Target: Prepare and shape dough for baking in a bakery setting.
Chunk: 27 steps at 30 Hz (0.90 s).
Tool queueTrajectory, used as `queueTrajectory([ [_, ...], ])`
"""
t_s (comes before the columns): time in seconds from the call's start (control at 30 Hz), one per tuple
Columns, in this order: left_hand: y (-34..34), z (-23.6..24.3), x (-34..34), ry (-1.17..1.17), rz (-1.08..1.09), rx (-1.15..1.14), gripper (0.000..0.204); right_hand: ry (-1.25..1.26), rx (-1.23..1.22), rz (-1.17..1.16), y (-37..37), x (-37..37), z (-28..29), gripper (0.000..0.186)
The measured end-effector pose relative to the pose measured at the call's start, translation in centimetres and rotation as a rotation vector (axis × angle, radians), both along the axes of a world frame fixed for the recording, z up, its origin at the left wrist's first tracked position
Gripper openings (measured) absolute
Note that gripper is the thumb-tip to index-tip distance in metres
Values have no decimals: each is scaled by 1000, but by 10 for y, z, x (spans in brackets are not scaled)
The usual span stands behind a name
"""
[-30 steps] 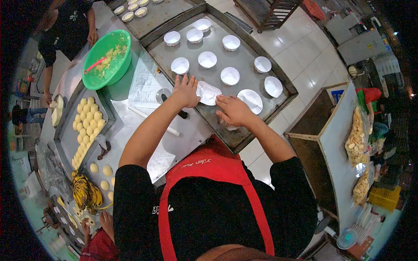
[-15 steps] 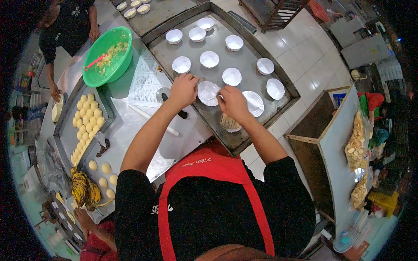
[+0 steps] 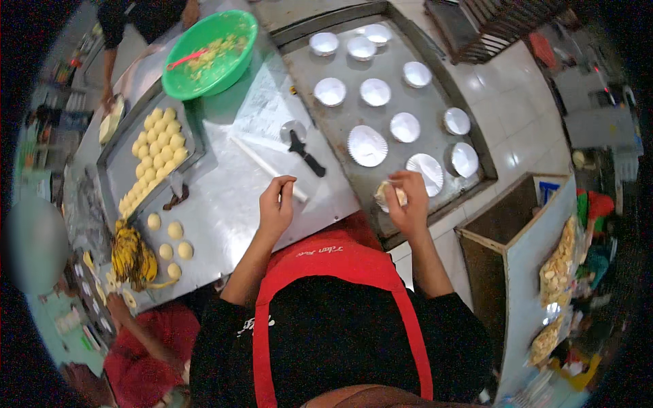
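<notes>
My right hand point(image 3: 408, 200) bends over a stack of pale paper cups point(image 3: 382, 195) at the near end of a large metal tray point(image 3: 435, 98), thumb and fingers drawn narrow at the stack's rim; blur and the hand itself hide the contact, so I cannot tell whether they have closed on a cup. My left hand point(image 3: 277, 205), outside the tray and to its left, is curled with thumb and fingertips close together, and nothing shows in its grasp.

Further up the tray stand single white paper cups point(image 3: 375, 92), apart from one another, while a wider-spread cup point(image 3: 367, 145) sits just beyond the stack. Left of the tray lie a wheel cutter point(image 3: 307, 155) and a white rod point(image 3: 255, 158); farther out that way is a green bowl point(image 3: 232, 73).

The cups look feather-light and thin-walled, pleated and springy enough to flare, yet easily creased. Nested, they would likely cling to one another, and a bare fingertip might slip or lift two. I would judge the best hold to be a light pinch on the pleated rim of the outermost cup, thumb inside and finger outside; squeezing the whole stack would probably crush its walls.
</notes>
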<state>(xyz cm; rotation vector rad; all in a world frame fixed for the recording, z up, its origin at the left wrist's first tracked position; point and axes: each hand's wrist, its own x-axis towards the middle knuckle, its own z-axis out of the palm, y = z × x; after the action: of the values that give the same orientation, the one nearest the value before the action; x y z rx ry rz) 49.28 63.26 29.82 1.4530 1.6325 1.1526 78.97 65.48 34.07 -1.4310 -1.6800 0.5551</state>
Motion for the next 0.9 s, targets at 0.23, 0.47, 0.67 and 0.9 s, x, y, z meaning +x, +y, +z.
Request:
queueTrajectory([
  [0.23,-70,-12,-78,96,294,216,14,31,0,480,-25,-93,8,17],
  [0.47,-140,-12,-156,-206,494,-22,12,-148,35,653,-37,-180,-12,23],
  [0.67,-181,-9,-255,523,554,30,49,-385,223,372,-27,-233,-47,35],
  [0.9,-178,-29,-293,559,371,-251,65,-573,-73,91,-30,-232,-96,43],
])
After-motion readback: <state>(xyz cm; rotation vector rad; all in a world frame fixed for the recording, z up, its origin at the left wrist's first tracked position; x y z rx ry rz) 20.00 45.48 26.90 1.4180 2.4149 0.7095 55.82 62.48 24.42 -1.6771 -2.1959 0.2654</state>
